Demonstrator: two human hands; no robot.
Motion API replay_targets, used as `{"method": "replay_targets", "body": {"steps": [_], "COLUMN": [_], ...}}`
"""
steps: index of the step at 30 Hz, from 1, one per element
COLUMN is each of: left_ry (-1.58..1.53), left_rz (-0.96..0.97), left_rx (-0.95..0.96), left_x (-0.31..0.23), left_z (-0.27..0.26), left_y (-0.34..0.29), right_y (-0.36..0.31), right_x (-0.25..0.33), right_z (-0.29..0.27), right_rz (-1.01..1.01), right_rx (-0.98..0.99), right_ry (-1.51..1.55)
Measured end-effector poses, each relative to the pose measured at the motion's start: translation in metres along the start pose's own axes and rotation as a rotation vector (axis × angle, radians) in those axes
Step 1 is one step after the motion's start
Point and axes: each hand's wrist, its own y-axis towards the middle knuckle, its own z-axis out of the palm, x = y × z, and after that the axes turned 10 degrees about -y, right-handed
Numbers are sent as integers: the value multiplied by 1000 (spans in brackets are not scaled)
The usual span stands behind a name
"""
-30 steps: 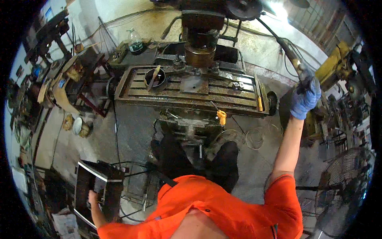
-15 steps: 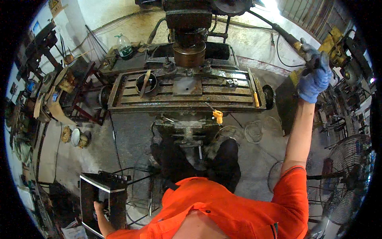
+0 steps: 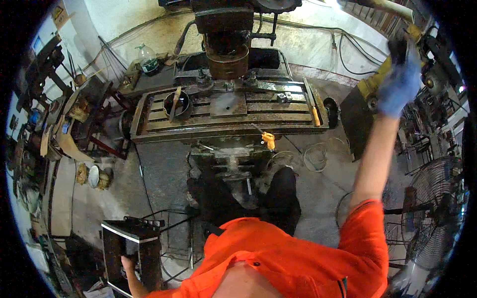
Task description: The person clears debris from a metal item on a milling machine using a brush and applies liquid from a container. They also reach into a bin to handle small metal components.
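Observation:
My right hand [image 3: 400, 82], in a blue glove with dark fingers, is raised at the upper right and smeared by motion. Just above it is the pale end of a machine lever [image 3: 390, 7]; whether they touch cannot be told. My bare left hand [image 3: 127, 263] reaches into a dark open box [image 3: 153, 263] with a pale metal edge at the lower left. Its fingers are mostly hidden there. In front of me stands a milling machine with a slotted table [image 3: 268, 121], and its dark spindle head [image 3: 227, 62] hangs over a flat plate [image 3: 227, 105].
On the machine table are a dark bowl [image 3: 182, 108] with a brush [image 3: 175, 102] across it, small metal blocks [image 3: 284, 97] and a yellow-handled tool [image 3: 316, 117]. A yellow air gun [image 3: 268, 140] hangs at its front. A fan [image 3: 432, 208] stands right; cables [image 3: 316, 158] lie on the floor.
The lever has swung upward, and my right hand has moved slightly right and become blurred. My left hand stays at the box. The whole view has shifted slightly.

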Motion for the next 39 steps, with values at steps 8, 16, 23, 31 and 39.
{"method": "replay_targets", "body": {"steps": [8, 16, 23, 31, 39], "left_ry": [-140, -1356, -1722, -1609, -1533], "left_rz": [27, -246, -144, -158, -121], "left_rx": [-435, -494, -431, -76, 11], "left_x": [-40, -109, -200, -266, -263], "left_z": [-5, -71, -47, 17, 28], "left_y": [19, 72, 115, 169, 171], "right_y": [-337, -408, -293, -168, -192], "right_x": [90, 176, 161, 189, 208], "right_z": [-47, -12, -27, 24, 96], "right_rz": [998, 1516, 784, 23, 178], "right_rx": [1690, 1333, 747, 1814, 1763], "right_ry": [487, 540, 741, 73, 80]}}
